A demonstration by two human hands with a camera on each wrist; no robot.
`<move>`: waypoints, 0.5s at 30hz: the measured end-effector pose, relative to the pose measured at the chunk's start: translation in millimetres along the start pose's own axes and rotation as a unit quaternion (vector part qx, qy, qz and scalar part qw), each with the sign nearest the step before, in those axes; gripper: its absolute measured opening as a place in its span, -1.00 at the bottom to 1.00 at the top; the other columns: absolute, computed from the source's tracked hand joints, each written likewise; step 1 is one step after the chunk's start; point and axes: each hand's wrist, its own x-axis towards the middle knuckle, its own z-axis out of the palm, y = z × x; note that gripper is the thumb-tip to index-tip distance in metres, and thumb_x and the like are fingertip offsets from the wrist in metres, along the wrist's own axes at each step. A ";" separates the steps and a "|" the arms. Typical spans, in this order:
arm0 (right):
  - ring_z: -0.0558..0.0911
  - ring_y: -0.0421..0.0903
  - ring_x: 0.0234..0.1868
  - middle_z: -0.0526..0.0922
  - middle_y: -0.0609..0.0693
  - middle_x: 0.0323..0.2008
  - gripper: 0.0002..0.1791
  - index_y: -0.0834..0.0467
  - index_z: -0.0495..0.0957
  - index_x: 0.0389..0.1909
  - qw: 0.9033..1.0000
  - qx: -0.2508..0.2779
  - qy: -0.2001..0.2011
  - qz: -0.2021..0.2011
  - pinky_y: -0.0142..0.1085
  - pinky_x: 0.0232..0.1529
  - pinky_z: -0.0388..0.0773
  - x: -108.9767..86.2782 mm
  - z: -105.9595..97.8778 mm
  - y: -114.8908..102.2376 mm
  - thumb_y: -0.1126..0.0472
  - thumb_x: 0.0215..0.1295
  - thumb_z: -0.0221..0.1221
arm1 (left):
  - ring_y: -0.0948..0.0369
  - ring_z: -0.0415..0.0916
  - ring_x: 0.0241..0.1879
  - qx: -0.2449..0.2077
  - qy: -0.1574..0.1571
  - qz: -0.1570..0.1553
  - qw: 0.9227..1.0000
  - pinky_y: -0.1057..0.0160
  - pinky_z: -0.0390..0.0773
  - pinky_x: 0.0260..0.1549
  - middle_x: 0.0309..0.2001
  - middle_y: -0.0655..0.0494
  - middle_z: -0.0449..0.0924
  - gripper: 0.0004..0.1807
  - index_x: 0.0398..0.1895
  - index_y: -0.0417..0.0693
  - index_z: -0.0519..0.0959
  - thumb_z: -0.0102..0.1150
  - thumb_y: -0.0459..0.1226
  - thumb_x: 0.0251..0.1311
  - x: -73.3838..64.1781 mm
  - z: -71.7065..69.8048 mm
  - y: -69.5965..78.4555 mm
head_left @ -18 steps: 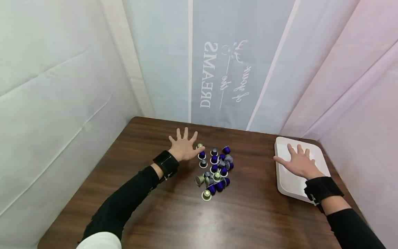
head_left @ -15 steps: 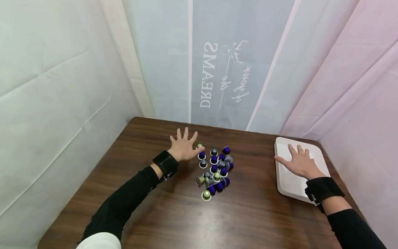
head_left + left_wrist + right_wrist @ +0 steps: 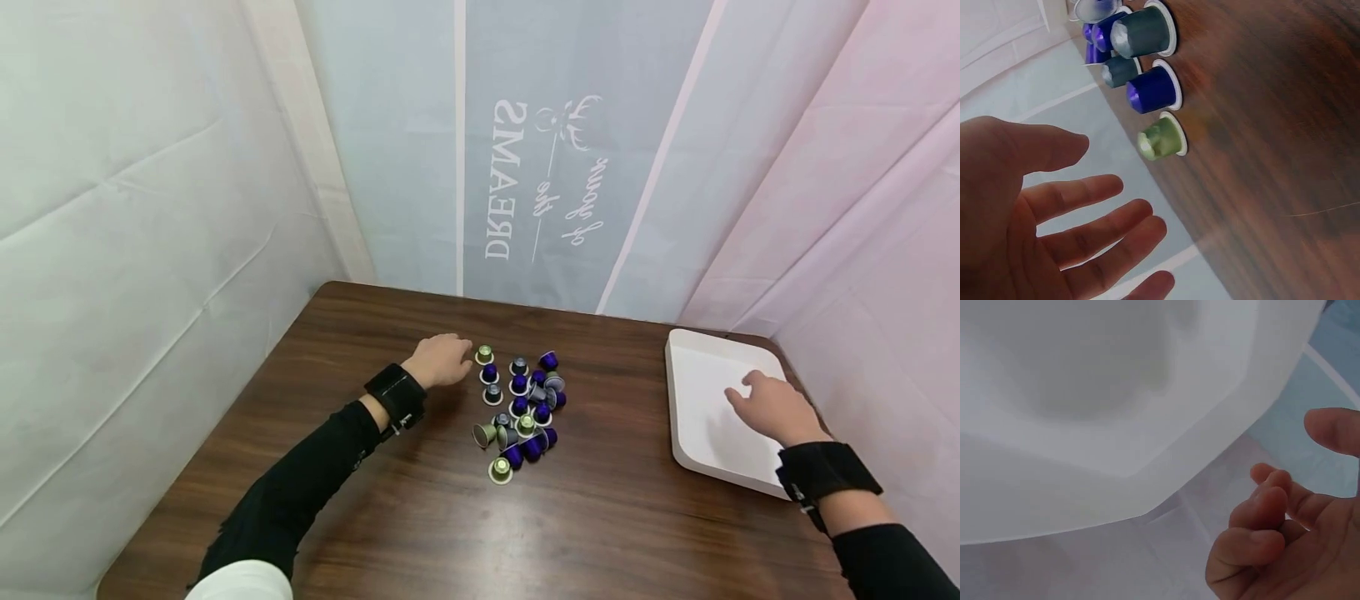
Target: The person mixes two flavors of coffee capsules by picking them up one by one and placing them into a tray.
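Observation:
My left hand (image 3: pixel 438 361) hovers just left of a cluster of coffee capsules on the brown table, with nothing in it. In the left wrist view its fingers are loosely bent, thumb apart, near a light green capsule (image 3: pixel 1163 137). A dark blue capsule (image 3: pixel 1152 89) and a dark grey one (image 3: pixel 1145 32) stand in line beyond the green one. My right hand (image 3: pixel 776 406) is over the white tray (image 3: pixel 701 375) at the table's right, holding nothing. The right wrist view shows its fingers (image 3: pixel 1260 506) partly curled and its thumb apart, beside the tray's wall (image 3: pixel 1197 447).
Blue, grey and green capsules, some upright and some on their sides, crowd together mid-table, with a green one (image 3: pixel 500 469) nearest me. A printed grey-blue curtain (image 3: pixel 555 275) hangs behind the table (image 3: pixel 600 517). White cloth (image 3: pixel 150 250) stands at the left, pinkish cloth (image 3: pixel 862 275) at the right.
Both hands have gone from spread fingers to loosely bent ones. My right hand has shifted right and slightly down over the tray; the left wrist has barely moved. Capsules and tray stay put.

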 end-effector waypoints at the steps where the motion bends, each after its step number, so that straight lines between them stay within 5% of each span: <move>1: 0.50 0.44 -0.23 0.45 0.58 -0.18 -0.36 0.66 0.29 -0.04 1.000 -0.005 -0.002 0.004 0.16 -0.32 0.43 -2.6 0.7 5.1 0.04 0.31 0.01 | 0.04 0.40 0.15 -0.003 -0.005 -0.001 1.000 0.04 0.50 -0.07 0.17 -0.06 0.45 -0.54 0.25 -0.12 0.42 -0.03 -0.14 0.35 -0.4 1.5 -1.4; 9: 0.39 0.49 -0.19 0.26 0.71 -0.13 -0.18 0.77 0.14 -0.03 0.997 -0.036 -0.043 0.056 0.20 -0.29 0.41 -22.8 4.0 36.7 -0.01 0.23 0.10 | 0.04 0.41 0.12 -0.025 -0.020 -0.010 0.999 0.04 0.49 -0.06 0.13 -0.07 0.48 -0.54 0.23 -0.17 0.44 -0.01 -0.13 0.35 -6.4 13.9 -10.0; 15: 0.48 0.43 -0.28 0.34 0.67 -0.24 -0.09 0.80 0.11 -0.11 0.989 -0.036 -0.105 0.093 0.12 -0.33 0.44 -34.1 16.2 57.6 -0.11 0.22 0.10 | 0.02 0.40 0.13 -0.027 -0.036 -0.022 0.999 0.00 0.46 -0.03 0.13 -0.09 0.47 -0.53 0.23 -0.15 0.43 0.00 -0.12 0.35 -8.7 19.7 -14.2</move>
